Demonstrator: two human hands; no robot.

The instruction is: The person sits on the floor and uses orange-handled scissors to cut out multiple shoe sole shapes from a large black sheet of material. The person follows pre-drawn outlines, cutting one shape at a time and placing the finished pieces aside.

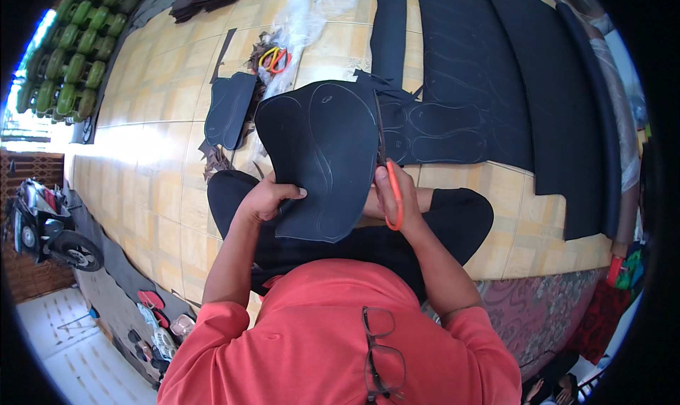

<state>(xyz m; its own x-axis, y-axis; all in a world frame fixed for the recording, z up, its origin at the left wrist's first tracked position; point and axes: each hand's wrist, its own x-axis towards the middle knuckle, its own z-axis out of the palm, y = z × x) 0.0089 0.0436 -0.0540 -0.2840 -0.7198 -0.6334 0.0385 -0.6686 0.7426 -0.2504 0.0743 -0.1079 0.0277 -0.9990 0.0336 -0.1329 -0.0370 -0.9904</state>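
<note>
Nearest us, eyeglasses (382,322) hang on a red shirt (312,334). Over the crossed legs we note a black sheet (290,128) with pale sole-shaped outlines, held up. Left hand (266,199): fingers pinching its lower left part, thumb on top. Right hand (409,204): fingers round the orange-handled scissors (397,196), blades along the sheet's right edge; we cannot tell their spread. Beyond, on tiled floor (163,214): outlined black material (450,121) to the right, dark cut pieces (229,111) to the left; farther, yellow-and-red-handled scissors (276,60) beside scraps.
</note>
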